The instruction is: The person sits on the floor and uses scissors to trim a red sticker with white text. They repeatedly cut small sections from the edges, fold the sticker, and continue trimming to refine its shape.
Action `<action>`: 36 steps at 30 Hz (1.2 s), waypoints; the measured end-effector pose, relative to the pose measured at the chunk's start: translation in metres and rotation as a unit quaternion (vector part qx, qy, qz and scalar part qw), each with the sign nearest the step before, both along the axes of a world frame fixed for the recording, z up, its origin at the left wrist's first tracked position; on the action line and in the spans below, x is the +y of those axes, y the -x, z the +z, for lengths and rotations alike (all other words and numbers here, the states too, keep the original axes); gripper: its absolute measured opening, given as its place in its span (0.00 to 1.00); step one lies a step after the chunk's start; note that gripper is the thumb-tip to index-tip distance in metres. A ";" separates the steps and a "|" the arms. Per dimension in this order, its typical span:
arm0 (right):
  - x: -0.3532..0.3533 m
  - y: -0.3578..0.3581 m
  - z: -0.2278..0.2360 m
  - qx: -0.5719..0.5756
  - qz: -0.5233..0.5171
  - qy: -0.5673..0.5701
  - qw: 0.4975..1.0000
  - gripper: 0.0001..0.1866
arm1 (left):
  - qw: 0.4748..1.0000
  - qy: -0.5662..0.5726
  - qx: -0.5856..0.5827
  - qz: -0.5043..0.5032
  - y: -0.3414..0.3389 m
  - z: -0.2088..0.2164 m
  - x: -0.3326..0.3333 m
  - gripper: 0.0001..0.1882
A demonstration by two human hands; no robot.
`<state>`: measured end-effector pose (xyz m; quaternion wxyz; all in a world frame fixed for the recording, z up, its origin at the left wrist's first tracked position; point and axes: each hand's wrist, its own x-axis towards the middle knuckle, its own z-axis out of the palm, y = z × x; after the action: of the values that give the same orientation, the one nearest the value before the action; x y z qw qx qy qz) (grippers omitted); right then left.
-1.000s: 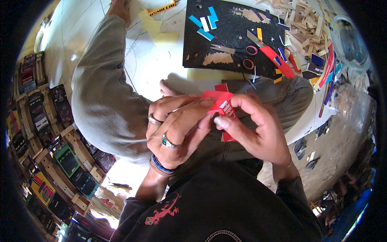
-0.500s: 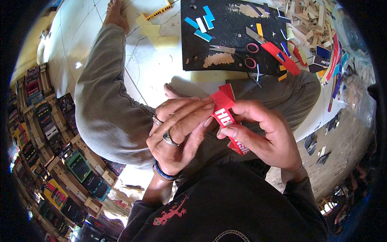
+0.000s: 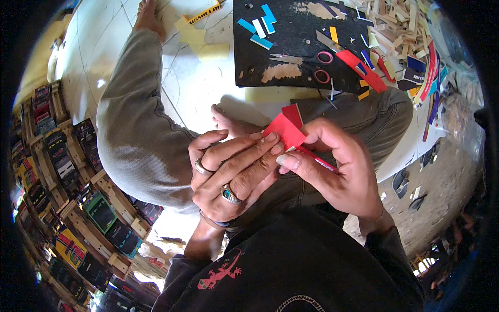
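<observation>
Over my lap, both hands hold a folded red strip (image 3: 285, 128) with white lettering on part of it. It looks like thin card or sticker sheet; I cannot tell which. My left hand (image 3: 228, 174), wearing rings, presses its fingertips on the strip's left side. From the right, my right hand (image 3: 343, 169) pinches it between thumb and fingers. One upper flap stands up at an angle, and a lettered length runs down behind the right thumb. The left palm hides whatever lies beneath it.
Ahead lies a black board (image 3: 293, 39) with blue pieces (image 3: 261, 41), pink-handled scissors (image 3: 288, 59), a flat blade (image 3: 328, 41) and red scraps (image 3: 366, 73). Wooden sticks (image 3: 397, 26) are heaped at far right. Yellow paper (image 3: 210, 51) lies on the tiles. Stacked boxes (image 3: 101, 213) stand left.
The red strip has turned, so its plain red face shows and most lettering is hidden. My left hand has rolled over further, its fingers shifting slightly right along the strip.
</observation>
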<state>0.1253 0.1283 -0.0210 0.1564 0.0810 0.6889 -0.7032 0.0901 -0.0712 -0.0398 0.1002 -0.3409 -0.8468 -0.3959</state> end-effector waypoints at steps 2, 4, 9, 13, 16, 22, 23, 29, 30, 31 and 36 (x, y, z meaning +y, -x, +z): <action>-0.004 -0.001 -0.002 0.063 -0.023 -0.050 0.997 0.10 | 1.000 -0.009 -0.018 0.000 0.000 0.000 -0.001 0.18; -0.002 -0.002 0.000 0.038 0.003 -0.051 0.998 0.08 | 1.000 -0.011 -0.019 -0.001 -0.001 0.000 -0.002 0.19; 0.010 -0.004 0.006 0.074 0.066 -0.090 0.991 0.08 | 0.999 -0.031 -0.013 0.011 0.001 0.000 -0.002 0.17; 0.005 -0.010 0.003 0.080 0.038 -0.060 0.994 0.12 | 0.998 -0.057 -0.006 -0.001 0.003 -0.001 -0.002 0.17; 0.001 -0.015 0.000 0.082 0.002 -0.027 0.996 0.13 | 0.998 -0.065 -0.013 -0.003 0.002 0.001 -0.002 0.17; 0.006 -0.015 0.010 0.151 0.051 -0.103 0.982 0.16 | 0.993 -0.112 -0.019 -0.008 0.002 -0.002 0.000 0.16; 0.008 -0.013 0.014 0.184 0.070 -0.145 0.970 0.16 | 0.993 -0.116 -0.021 -0.007 0.001 -0.002 -0.001 0.16; 0.003 -0.010 0.029 0.242 0.076 -0.228 0.940 0.17 | 0.990 -0.139 -0.032 -0.010 0.000 -0.006 -0.004 0.14; 0.003 -0.010 0.029 0.247 0.075 -0.228 0.939 0.18 | 0.989 -0.146 -0.035 -0.008 0.000 -0.006 -0.004 0.14; 0.003 -0.010 0.029 0.257 0.076 -0.230 0.936 0.18 | 0.988 -0.150 -0.036 -0.008 0.000 -0.007 -0.005 0.13; 0.010 -0.008 0.023 0.263 0.095 -0.226 0.933 0.19 | 0.985 -0.159 -0.073 -0.005 0.004 -0.006 -0.005 0.11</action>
<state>0.1335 0.1379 0.0016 0.0135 -0.1393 0.8505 -0.5071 0.0866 -0.0765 -0.0458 0.0896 -0.2948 -0.7765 -0.5496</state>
